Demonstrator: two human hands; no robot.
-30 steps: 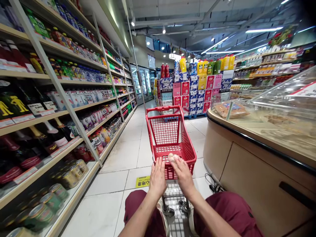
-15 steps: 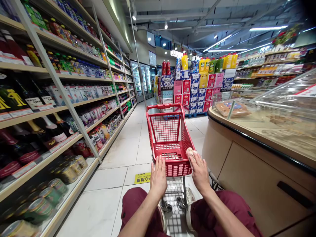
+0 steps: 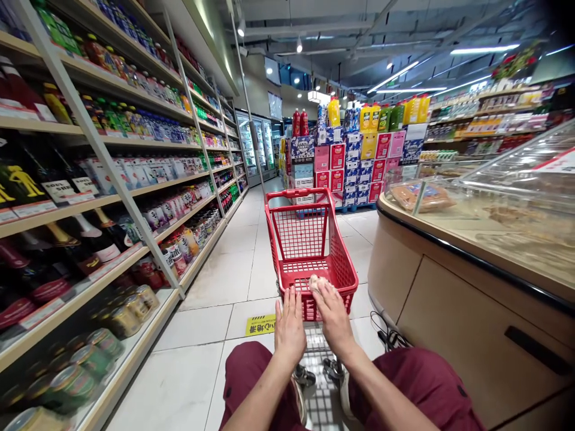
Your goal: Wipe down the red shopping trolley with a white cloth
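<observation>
A red shopping cart [image 3: 345,263] stood close in front of the person's bent knees [image 3: 247,374], seemingly for easy reach of its near edge, where the left hand [image 3: 291,332] lay flat, fingers straight and side by side, as if to steady it, while the right hand [image 3: 335,320] stretched its fingers over a bunched pale cloth [image 3: 317,281], apparently to keep it against that edge. The right thumb and palm were hidden — so whether that hand pinched the cloth could not be told — and the left hand partly blocked a yellow floor sign [image 3: 259,325]. The trousers [image 3: 431,389] ran off the bottom of the view.
</observation>
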